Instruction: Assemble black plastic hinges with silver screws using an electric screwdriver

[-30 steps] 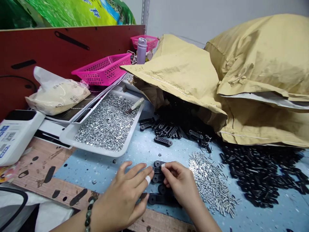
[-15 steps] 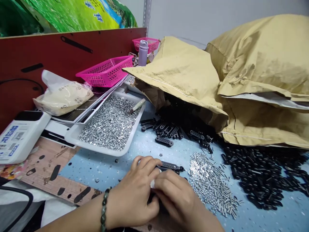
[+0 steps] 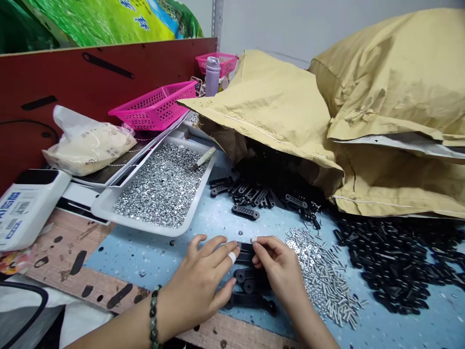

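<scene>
My left hand point(image 3: 205, 276) lies palm down with its fingers stretched and apart, fingertips at the left end of a black plastic arm-like part point(image 3: 245, 254). A white band wraps one finger, and a beaded bracelet point(image 3: 154, 317) circles the wrist. My right hand point(image 3: 278, 264) pinches thumb and forefinger together over the same part; a tiny object shows at the tips, too small to name. Nearer to me lie another black piece with a round end point(image 3: 249, 281) and a long black piece point(image 3: 250, 301). Beside my right hand spreads a pile of silver screws point(image 3: 327, 281).
A white tray point(image 3: 145, 227) of small metal nuts, with a pale brush-like tool point(image 3: 205, 157), stands left. Open paper sacks point(image 3: 269, 106) fill the back right. Black parts point(image 3: 392, 266) heap at right. A pink basket point(image 3: 156, 114) and white box point(image 3: 32, 208) stand left.
My hands were close together, with the right one over the left fingers. Now they are apart, the right fingers pinching farther forward, and the black parts between them show.
</scene>
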A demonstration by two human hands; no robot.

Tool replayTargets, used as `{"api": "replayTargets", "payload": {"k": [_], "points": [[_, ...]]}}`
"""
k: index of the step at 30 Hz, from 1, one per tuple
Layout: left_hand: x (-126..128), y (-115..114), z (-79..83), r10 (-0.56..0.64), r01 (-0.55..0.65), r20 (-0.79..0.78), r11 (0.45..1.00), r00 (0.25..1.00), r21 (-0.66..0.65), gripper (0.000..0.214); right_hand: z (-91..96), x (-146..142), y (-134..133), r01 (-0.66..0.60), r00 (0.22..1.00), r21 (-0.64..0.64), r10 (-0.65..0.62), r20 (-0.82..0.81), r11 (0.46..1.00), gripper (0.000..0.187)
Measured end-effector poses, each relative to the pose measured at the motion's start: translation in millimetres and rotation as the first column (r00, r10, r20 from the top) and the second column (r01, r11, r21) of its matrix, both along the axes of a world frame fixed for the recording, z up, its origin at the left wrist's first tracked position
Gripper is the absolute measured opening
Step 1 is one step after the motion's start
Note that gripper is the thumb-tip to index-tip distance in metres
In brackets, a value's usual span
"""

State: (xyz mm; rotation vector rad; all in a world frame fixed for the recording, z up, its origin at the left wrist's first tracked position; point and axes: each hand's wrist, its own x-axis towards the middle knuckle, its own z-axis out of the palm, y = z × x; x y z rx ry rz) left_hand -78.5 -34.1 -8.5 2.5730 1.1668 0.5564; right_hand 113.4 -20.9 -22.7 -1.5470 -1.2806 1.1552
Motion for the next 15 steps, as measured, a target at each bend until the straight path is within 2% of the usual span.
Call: {"api": "replayTargets", "payload": {"k": [5,9,12,15], "points": [[-0.4,1.1,1.8,-0.015,0.015,-0.026,1.000,1.000,-0.003,0.036,1.0,0.2,-1.1,-0.011,1.000,0.003,0.011,0.006,1.000,0.022],[-1.0,0.5,1.0,-0.016,0.015,-0.025,1.000,1.000,-0.005,0.036,4.0,-0.4,-1.8,-0.043,0.994,0.059,0.037,0.101,0.997,0.021],[1.4,0.4,0.4,-0.013,0.012,-0.019,1.000,1.000,-0.025,0.039,5.9,-2.0,0.0,-0.081,0.964,0.109,0.051,0.260,0.991,0.019],[6.3,2.3,1.7,-0.010,0.009,-0.023,0.999,1.000,-0.045,0.040,8.4,-2.6,5.8,-0.119,0.876,0.078,0.068,0.477,0.990,0.011]]}}
